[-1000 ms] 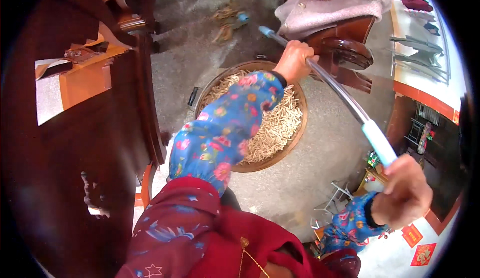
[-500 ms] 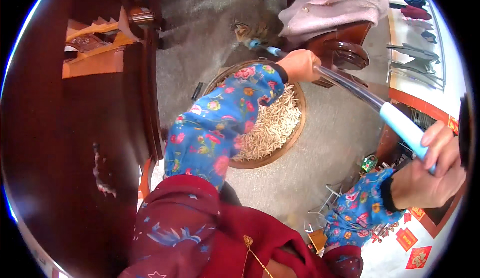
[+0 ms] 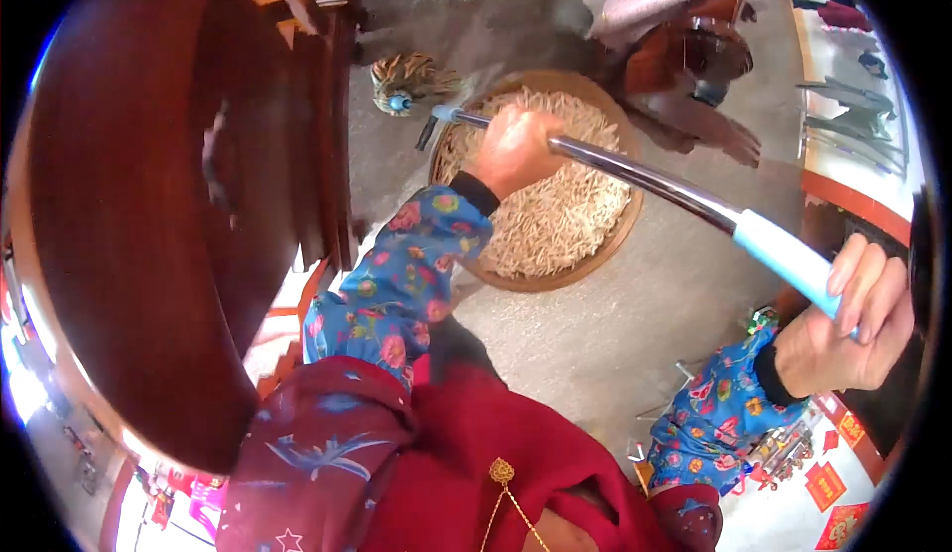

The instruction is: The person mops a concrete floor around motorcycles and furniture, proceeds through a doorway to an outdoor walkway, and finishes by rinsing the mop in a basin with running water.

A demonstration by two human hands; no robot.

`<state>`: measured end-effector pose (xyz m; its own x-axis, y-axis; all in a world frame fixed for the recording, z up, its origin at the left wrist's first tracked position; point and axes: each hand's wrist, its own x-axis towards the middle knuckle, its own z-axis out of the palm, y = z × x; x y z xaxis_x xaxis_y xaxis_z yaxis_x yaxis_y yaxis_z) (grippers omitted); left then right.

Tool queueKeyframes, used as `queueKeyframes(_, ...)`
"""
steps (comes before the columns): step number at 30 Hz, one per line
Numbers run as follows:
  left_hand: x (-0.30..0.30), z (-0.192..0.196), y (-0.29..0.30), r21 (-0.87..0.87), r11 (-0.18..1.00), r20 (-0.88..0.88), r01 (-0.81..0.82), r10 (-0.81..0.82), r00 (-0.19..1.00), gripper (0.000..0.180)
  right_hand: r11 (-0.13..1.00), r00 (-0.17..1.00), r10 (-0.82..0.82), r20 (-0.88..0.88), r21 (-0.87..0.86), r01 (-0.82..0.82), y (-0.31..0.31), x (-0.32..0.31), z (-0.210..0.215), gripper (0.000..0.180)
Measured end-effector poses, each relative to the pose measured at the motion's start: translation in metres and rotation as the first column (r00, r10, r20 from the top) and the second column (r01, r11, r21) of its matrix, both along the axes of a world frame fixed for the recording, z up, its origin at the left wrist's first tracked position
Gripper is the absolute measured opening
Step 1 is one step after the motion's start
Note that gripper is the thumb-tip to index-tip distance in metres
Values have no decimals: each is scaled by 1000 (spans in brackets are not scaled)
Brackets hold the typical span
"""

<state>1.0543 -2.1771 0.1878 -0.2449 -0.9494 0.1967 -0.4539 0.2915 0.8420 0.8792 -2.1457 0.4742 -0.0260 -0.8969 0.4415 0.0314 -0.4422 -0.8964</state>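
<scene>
Mop point(image 3: 645, 177) should handle light, stiff, slick between hands; I clasp its shaft with curled left hand point(image 3: 514, 150), blue grip point(image 3: 786, 257) with curled right hand point(image 3: 851, 322).

Light is uneven: the floor point(image 3: 555, 344) is bright low down and dimmer toward the top. Pale glare streaks the dark wooden furniture point(image 3: 129, 254), and the metal pole point(image 3: 650, 181) glints. Straight edges bow toward the black rim, where blue fringing shows at left.
</scene>
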Motion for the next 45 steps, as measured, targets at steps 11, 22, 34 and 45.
queueKeyframes(11, 22, -85, 250, -74, 994, 129, 75, -65, 990, 22, 969, 984, -86, 158, 243, 45, 312, -15, -119, 23)
queueKeyframes(22, -66, -76, 422, 135, 737, 114, 662, -676, 728, 16, 725, 794, -608, -13, 399, 562, 535, -89, -89, 25)
queueKeyframes(34, 31, -226, 437, 170, 565, 355, 807, -799, 485, 10, 405, 442, -877, 190, 786, 466, 647, 15, -257, 17)
queueKeyframes(45, 84, -293, 302, 191, 727, 685, 659, -579, 441, 11, 618, 542, -726, 424, 748, 242, 519, 47, -401, 19)
